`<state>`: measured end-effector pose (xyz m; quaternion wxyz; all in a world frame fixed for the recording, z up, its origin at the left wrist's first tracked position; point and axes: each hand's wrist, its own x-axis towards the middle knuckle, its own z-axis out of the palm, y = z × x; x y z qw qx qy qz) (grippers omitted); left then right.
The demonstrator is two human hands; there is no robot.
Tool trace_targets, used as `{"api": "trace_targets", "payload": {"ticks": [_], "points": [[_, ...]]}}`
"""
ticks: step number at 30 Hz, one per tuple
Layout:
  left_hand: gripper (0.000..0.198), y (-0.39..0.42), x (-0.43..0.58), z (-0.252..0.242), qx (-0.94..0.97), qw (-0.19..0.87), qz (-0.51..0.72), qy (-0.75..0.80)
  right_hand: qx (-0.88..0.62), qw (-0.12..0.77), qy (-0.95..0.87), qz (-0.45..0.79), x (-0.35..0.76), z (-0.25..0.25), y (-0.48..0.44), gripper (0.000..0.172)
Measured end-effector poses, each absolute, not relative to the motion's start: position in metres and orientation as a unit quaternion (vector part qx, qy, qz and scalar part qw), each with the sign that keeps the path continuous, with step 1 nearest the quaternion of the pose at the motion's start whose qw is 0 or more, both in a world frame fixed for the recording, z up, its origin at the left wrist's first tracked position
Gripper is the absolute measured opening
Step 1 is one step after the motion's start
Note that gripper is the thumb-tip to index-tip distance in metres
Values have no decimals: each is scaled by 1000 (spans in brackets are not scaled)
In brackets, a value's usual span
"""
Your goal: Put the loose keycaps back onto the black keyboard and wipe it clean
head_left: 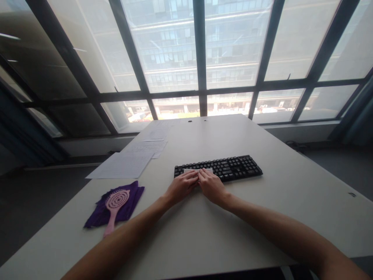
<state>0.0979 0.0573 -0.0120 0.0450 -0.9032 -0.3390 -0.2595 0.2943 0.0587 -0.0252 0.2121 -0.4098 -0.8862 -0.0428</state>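
A black keyboard [241,166] lies on the white table, slightly turned. Over its left half, my left hand [183,186] and my right hand [212,187] meet, their fingertips touching or nearly so. Beneath the fingers of both is a flat white piece that looks like a folded tissue [209,170], pressed against the keys. Only its far edge shows; the rest of it and the keys below are covered by my hands. The fingers of each hand are held close together on it.
On the left, a pink hairbrush [117,200] rests on a purple cloth [134,194]. Several sheets of paper [121,165] lie along the left edge of the white table [198,237]. Large windows [171,46] stand beyond the far end.
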Motion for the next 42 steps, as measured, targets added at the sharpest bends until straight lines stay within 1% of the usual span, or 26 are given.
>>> {"api": "trace_targets", "payload": {"ticks": [6,13,18,22,28,36,42], "points": [[29,56,99,-10,-904,45,-260,-338,-412,216,-884,-42,294,-25,58,41],[42,57,98,-15,-900,37,-242,-360,-426,228,-875,-32,294,-27,57,48],[42,58,97,-18,-900,48,-232,-365,-436,223,-871,-26,294,-28,57,52],[36,59,98,-14,-905,49,-235,-352,-437,211,-874,-24,294,-27,58,50],[33,58,99,-10,-910,42,-244,-334,-431,206,-878,-36,294,-27,59,43],[39,59,97,-17,-900,41,-244,-360,-415,241,-876,-46,295,-25,57,40],[40,60,96,-21,-895,52,-235,-375,-432,199,-878,-50,294,-18,54,41]]}}
